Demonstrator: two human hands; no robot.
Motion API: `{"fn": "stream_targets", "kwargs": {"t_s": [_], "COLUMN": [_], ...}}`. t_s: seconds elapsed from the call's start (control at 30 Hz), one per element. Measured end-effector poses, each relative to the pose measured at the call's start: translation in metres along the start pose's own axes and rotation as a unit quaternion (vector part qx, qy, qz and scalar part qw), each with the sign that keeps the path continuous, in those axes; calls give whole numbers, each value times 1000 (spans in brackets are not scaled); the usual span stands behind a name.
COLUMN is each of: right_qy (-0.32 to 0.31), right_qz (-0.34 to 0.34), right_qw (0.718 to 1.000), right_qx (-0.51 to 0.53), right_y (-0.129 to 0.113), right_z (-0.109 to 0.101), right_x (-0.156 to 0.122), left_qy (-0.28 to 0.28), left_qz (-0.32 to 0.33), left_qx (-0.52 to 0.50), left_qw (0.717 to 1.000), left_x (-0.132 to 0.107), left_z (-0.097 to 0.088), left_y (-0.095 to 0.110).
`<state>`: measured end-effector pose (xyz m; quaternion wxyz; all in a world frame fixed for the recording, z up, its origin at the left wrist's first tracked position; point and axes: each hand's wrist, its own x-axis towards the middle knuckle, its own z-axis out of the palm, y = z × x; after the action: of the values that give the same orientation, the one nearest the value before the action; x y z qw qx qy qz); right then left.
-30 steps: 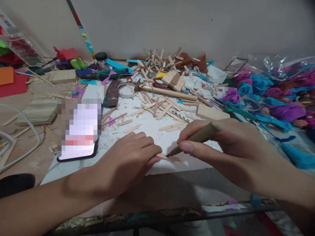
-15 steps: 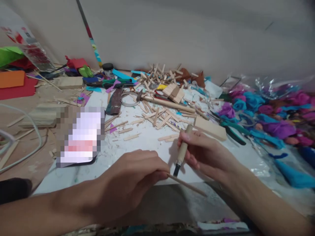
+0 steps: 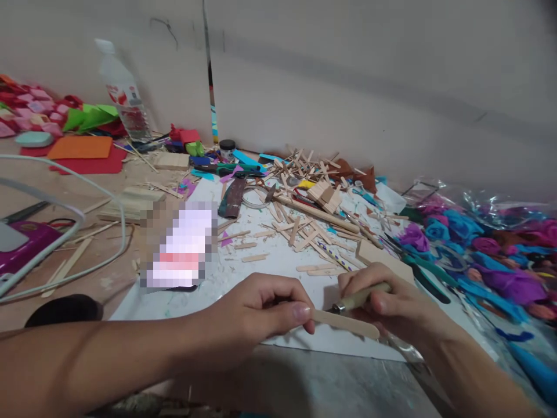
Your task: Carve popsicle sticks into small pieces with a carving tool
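Note:
Between thumb and fingers, my left hand (image 3: 278, 307) pinches one end of a flat wooden craft stick (image 3: 348, 324); its rounded free end points right. My right hand (image 3: 383, 302) is closed around the wooden handle of a carving chisel (image 3: 363, 297), whose metal collar points left, just behind the stick. The chisel's blade is largely hidden behind the stick and my left fingers, so I cannot tell whether it touches the wood. Below both hands lies a white paper sheet (image 3: 261, 273) strewn with loose craft sticks (image 3: 304, 232).
A blurred-out phone (image 3: 183, 249) lies left, near a white cable (image 3: 124, 232). A hammer (image 3: 313, 212), a tape roll (image 3: 257, 196) and a wood block (image 3: 385, 258) sit behind my hands. Green-handled pliers (image 3: 429, 278) and crepe paper flowers (image 3: 470, 232) are at right; a water bottle (image 3: 124, 93) stands back left.
The craft stick has turned from edge-on to showing its flat face. My right hand has tipped the chisel from upright to nearly level. The camera view has swung left.

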<state>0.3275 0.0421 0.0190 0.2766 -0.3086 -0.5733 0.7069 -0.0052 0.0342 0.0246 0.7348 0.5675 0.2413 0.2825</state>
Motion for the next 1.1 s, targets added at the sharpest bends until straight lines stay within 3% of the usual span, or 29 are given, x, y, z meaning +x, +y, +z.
{"fn": "stream_targets", "kwargs": {"t_s": [0.17, 0.3, 0.43, 0.63, 0.8, 0.9, 1.0, 1.1], "right_qy": [12, 80, 128, 200, 245, 272, 294, 307], "right_qz": [22, 45, 23, 21, 29, 24, 10, -7], "right_qw": [993, 976, 966, 957, 953, 950, 948, 946], "right_qx": [-119, -197, -225, -210, -176, -151, -121, -102], "right_y": [-18, -25, -25, -21, -18, -18, -16, -16], "right_z": [5, 23, 28, 25, 34, 33, 27, 25], "right_x": [6, 11, 13, 11, 13, 16, 17, 18], "left_qy": [-2, -3, -6, 15, 59, 95, 115, 120], "left_qz": [-5, 1, -4, 10, 39, 75, 151, 193], "left_qx": [-10, -20, -24, -19, 50, 120, 200, 216], "left_qw": [1000, 1000, 1000, 1000, 996, 985, 961, 950], "left_x": [-1, 0, -1, 5, 5, 1, -1, -1], "left_z": [-1, -3, -4, -3, -5, -7, -8, -7], "left_y": [-3, -4, -3, -10, -7, 1, 4, 1]}}
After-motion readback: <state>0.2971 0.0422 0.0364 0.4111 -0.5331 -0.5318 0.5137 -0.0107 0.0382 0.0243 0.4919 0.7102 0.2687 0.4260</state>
